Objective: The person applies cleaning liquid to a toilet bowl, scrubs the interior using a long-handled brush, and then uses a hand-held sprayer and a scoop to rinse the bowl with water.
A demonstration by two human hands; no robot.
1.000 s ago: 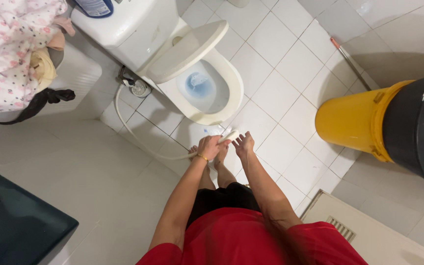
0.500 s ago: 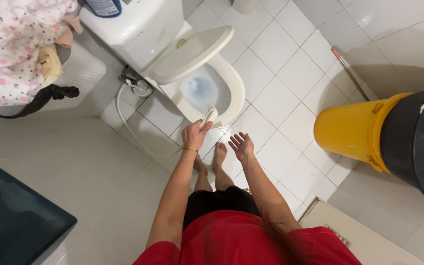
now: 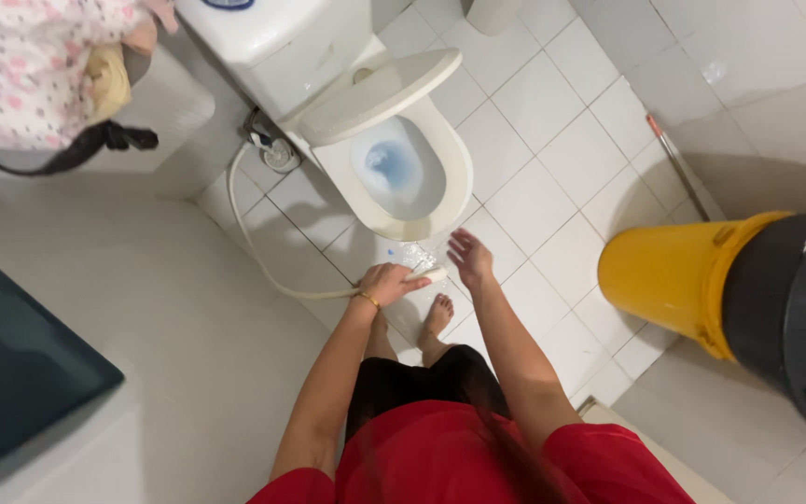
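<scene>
White plastic spray nozzle (image 3: 432,274), held low over the tiled floor (image 3: 552,159) just in front of the toilet bowl (image 3: 459,177). The left hand (image 3: 390,282) wraps its fingers (image 3: 409,277) around the handle, the head projecting rightward; its hose (image 3: 244,224) loops back to the wall. The right hand (image 3: 469,257) hovers beside the nozzle, fingers spread, empty.

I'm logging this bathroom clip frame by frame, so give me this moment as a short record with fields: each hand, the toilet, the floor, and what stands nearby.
left hand: closed around a white spray nozzle on a hose, aimed low at the floor
right hand: open, empty, held over the tiles
toilet: seat and lid up, blue water in the bowl
floor: white tiles, wet patch in front of the toilet
nearby: yellow bin at the right
</scene>
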